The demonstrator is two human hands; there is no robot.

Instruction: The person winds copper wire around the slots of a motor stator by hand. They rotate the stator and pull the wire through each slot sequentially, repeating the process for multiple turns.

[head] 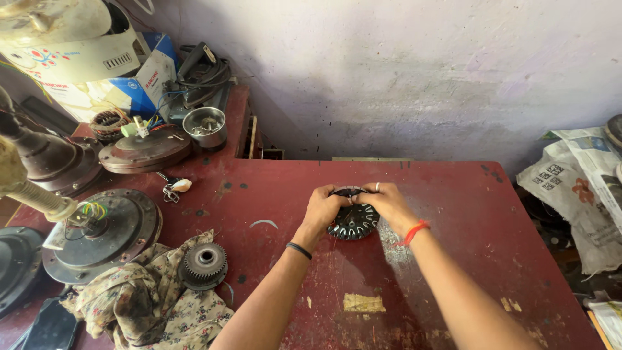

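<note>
Floral rag point(152, 301) nearest cam, w/ a geared rotor point(203, 262) on it, left of hands. L hand point(325, 206) & R hand point(386, 202) both grip the black slotted stator core point(354, 221), tilted on red worktop point(453, 259). Newspaper point(580, 188) well right.

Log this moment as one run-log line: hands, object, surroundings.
left hand: holding slotted stator core | right hand: holding same core | core: resting on red table | nearby: second core on floral cloth
</note>
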